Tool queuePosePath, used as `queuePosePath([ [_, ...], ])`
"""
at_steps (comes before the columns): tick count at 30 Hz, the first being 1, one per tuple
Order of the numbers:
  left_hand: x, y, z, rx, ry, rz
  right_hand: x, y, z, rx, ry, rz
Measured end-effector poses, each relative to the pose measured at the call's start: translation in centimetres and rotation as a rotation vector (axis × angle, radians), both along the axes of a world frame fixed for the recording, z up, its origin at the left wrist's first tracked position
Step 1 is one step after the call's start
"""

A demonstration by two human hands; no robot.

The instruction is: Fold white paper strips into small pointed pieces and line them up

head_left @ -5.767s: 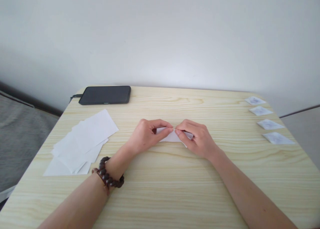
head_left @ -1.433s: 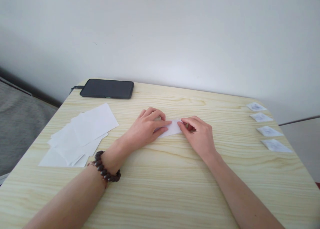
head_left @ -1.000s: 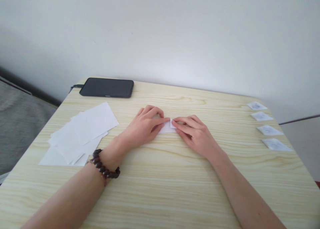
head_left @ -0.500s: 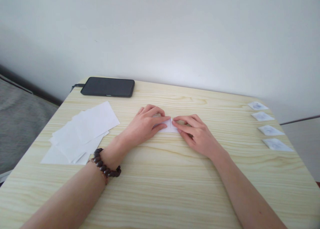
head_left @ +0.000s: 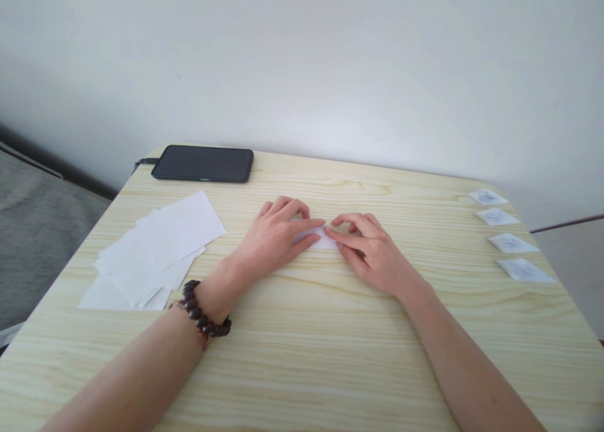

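Note:
A small folded piece of white paper (head_left: 324, 242) lies on the wooden table, mostly covered by my fingers. My left hand (head_left: 278, 234) is closed on its left part, with the index finger and thumb on the paper. From the other side, my right hand (head_left: 370, 246) has its thumb and index finger on the paper's right end. The fingertips of both hands nearly meet over the middle. Dark round beads form a bracelet (head_left: 202, 315) on my left wrist.
Several loose white paper sheets (head_left: 179, 227) overlap at the left of the table (head_left: 302, 356). A black phone (head_left: 202, 163) with a cable (head_left: 147, 161) lies at the back left. Folded white paper diamonds (head_left: 512, 243) form a column along the right edge. Behind stands a white wall (head_left: 330, 73).
My left index finger and thumb have slid slightly right along the paper. The right middle finger has lifted a little from it. The sheets, phone and diamonds stay where they were.

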State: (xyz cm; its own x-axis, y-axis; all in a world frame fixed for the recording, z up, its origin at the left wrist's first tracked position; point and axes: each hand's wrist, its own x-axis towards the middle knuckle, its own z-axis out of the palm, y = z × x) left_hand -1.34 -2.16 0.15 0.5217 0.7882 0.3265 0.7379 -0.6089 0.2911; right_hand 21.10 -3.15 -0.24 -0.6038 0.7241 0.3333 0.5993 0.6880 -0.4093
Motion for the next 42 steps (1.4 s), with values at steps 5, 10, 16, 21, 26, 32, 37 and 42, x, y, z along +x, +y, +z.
queuePosePath([
  [5, -0.2, 0.0, 0.0, 0.033, 0.039, 0.029, 0.3, 0.2, 0.1, 0.0, 0.055, -0.013],
  [10, 0.3, -0.1, 0.1, 0.048, 0.048, 0.058, 0.5, 0.2, 0.1, 0.001, 0.084, -0.036],
  [16, 1.8, -0.8, 0.3, 0.03, 0.034, 0.18, 0.3, 0.1, 0.2, 0.013, 0.072, -0.055],
  [21, 2.1, -0.8, 0.3, 0.009, 0.043, 0.221, 0.8, -0.2, 0.5, 0.02, 0.075, -0.035],
  [26, 2.0, -0.7, 0.2, 0.007, 0.037, 0.22, 1.2, -0.3, 0.9, 0.002, 0.081, -0.021],
  [32, 1.6, -0.3, -0.1, 0.011, 0.034, 0.183, 1.3, -0.3, 0.4, -0.027, 0.187, -0.116],
  [37, 1.4, 0.0, -0.2, -0.076, -0.066, 0.085, -0.4, -0.1, 0.0, -0.054, 0.143, -0.145],
  [42, 1.4, 0.3, 0.3, -0.235, -0.297, 0.029, -0.9, -0.2, 0.2, -0.059, 0.1, -0.127],
])
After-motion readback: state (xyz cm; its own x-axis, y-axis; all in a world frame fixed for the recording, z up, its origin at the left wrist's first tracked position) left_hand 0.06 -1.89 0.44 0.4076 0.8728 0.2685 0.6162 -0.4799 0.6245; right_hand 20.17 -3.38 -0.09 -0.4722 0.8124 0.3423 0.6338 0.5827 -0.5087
